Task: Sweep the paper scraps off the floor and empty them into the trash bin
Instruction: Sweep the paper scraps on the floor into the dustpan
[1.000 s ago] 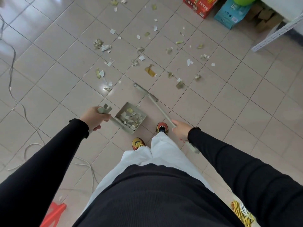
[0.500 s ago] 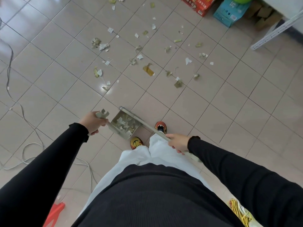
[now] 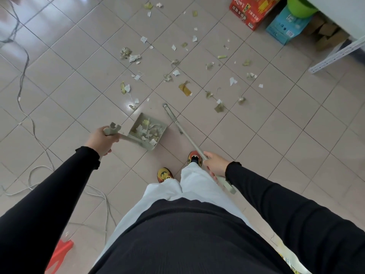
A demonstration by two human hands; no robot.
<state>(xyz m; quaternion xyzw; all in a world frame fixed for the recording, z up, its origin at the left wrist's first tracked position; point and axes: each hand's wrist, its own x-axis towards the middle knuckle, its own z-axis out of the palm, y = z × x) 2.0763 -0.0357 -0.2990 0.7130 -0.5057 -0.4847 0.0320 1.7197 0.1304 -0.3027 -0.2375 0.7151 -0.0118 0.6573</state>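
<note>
My left hand (image 3: 101,140) grips the handle of a grey-green dustpan (image 3: 147,131), which holds several paper scraps and sits just in front of my feet. My right hand (image 3: 215,165) grips the handle of a thin grey broom (image 3: 182,128). The broom's far end rests on the tiles just right of the dustpan. Beyond both, several white, green and tan paper scraps (image 3: 184,89) lie scattered over the beige tiled floor. No trash bin can be identified for certain.
A grey cable (image 3: 23,76) and a white cord (image 3: 37,171) trail along the floor at the left. A red box (image 3: 251,10), a blue box (image 3: 284,30) and a green tub (image 3: 300,6) stand at the top right beside a white shelf rail (image 3: 335,54). A red object (image 3: 59,252) lies bottom left.
The broom's far end swung in over the dustpan, then back out to the right and forward. The dustpan stayed in front of my feet in my left hand.
</note>
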